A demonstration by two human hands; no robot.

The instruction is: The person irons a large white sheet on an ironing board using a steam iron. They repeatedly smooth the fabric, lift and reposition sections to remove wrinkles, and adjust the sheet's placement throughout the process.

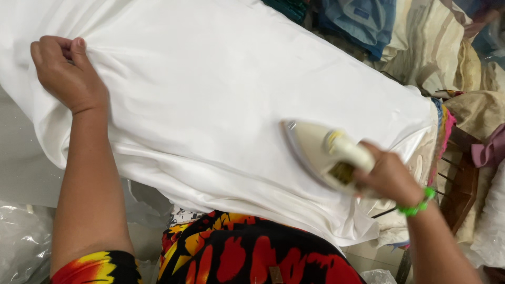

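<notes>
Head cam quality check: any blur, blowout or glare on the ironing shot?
Head view: the iron and right hand are motion-smeared; the white cloth is near blown out, folds faint; left hand, gripping the cloth's edge, is sharp; lighting is soft, shadows weak.

White cloth (210, 100) lies spread flat before me, creased near its left edge; my cream iron (321, 152) rests soleplate-down near its right end.
</notes>
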